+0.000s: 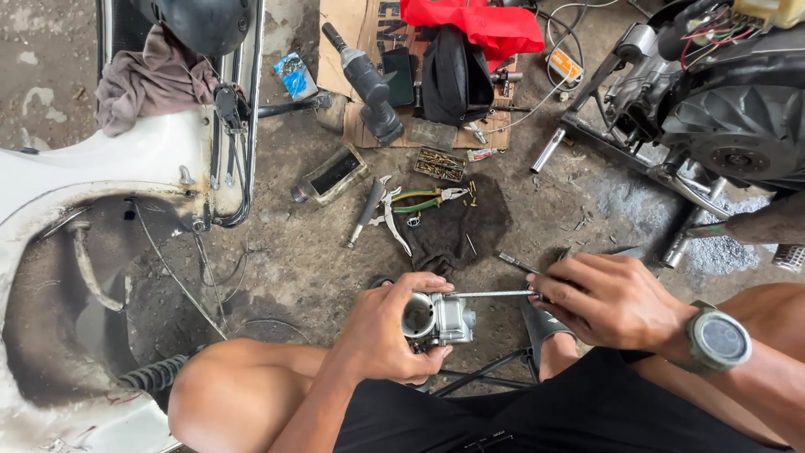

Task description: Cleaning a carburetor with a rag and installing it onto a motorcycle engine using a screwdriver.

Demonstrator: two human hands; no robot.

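Observation:
My left hand (390,331) grips a small silver carburetor (440,319) between my knees, its round bore facing up. My right hand (616,302), with a green wristwatch (719,338) on the wrist, holds a screwdriver; its thin metal shaft (490,294) reaches left into the carburetor body. A second screwdriver tip (516,263) pokes out just above my right hand. I sit low over a dirty concrete floor, in black shorts.
Pliers and a wrench (402,210) lie beside a dark rag (461,226). Farther back are a power drill (369,84), a black bag (453,75), a red cloth (482,25) and a screw box (439,164). A white scooter body (92,168) stands left, an engine (721,117) right.

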